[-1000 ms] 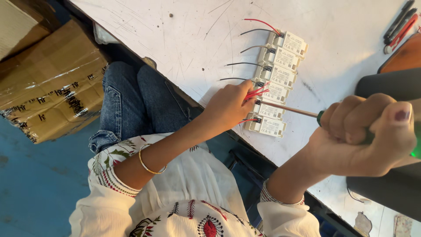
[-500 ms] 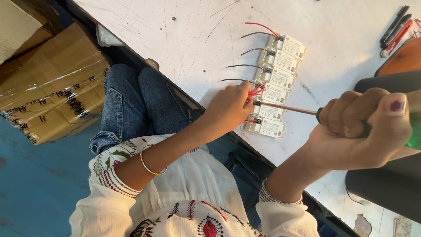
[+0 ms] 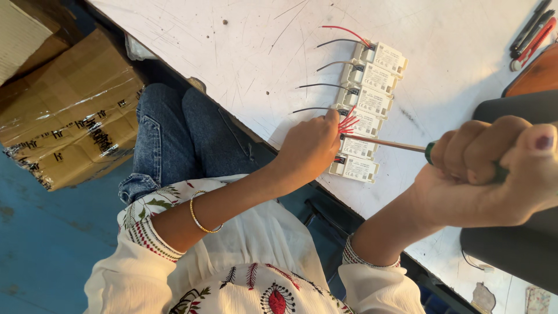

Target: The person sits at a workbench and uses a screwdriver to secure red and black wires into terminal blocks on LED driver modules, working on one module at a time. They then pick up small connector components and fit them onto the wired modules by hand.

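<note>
Since half a second ago almost nothing has shifted: the right hand sits a touch lower in view, and the screwdriver's tip remains at the same unit. That hand is clenched in a full fist around the green handle of the long screwdriver with a bare metal shaft, which runs level from the fist to the row of small white rectangular plastic modules lying side by side on the scratched white tabletop. The tip meets the fifth module from the far end, at its terminal side, just beside a splayed tuft of red wires. The left hand is curled with the forefinger extended, fingertips pressing at that same tuft — it steadies the wires against the module. Thin black and grey leads stick out from the farther modules, one red at the far end. Taped brown cardboard boxes stand on the blue floor beside the person's knees — well apart from the table work.
</note>
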{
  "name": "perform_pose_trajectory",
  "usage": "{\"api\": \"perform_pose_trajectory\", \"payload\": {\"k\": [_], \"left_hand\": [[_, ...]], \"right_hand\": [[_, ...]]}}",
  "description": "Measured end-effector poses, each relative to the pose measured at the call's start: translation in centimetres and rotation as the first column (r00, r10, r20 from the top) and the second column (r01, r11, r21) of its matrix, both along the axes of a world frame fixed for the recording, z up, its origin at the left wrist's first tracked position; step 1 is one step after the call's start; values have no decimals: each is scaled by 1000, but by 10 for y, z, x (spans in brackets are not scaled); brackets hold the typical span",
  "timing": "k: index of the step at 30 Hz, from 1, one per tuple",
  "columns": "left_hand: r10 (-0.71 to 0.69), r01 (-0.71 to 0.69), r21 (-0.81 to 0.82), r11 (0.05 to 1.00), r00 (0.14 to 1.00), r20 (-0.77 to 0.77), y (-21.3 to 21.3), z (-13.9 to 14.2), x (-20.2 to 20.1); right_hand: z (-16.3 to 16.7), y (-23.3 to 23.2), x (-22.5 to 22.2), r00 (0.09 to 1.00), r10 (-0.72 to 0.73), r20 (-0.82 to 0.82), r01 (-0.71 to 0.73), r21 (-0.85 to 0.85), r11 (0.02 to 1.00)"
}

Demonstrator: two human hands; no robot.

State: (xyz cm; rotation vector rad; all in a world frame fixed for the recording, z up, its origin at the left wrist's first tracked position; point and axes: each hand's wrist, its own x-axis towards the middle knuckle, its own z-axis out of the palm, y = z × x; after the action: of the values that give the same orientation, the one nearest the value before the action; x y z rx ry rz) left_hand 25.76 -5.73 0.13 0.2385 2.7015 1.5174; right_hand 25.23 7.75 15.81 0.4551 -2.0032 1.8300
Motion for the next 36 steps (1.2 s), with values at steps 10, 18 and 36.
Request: {"api": "perform_pose_trajectory", "payload": {"k": [10,18,36], "left_hand": [[-30,16,167,986,996,82,-15,2,0],[-25,12,203,979,998,63,-45,12,3],[-1,-54,325,944,986,168,-86,22,-2]], "right_hand": [[2,-21,9,999,13,-32,-19,-171,985],[-1,-29,21,999,-17,-50,7,-187,982],[8,-44,16,997,-35,-63,20,-219,975]]}}
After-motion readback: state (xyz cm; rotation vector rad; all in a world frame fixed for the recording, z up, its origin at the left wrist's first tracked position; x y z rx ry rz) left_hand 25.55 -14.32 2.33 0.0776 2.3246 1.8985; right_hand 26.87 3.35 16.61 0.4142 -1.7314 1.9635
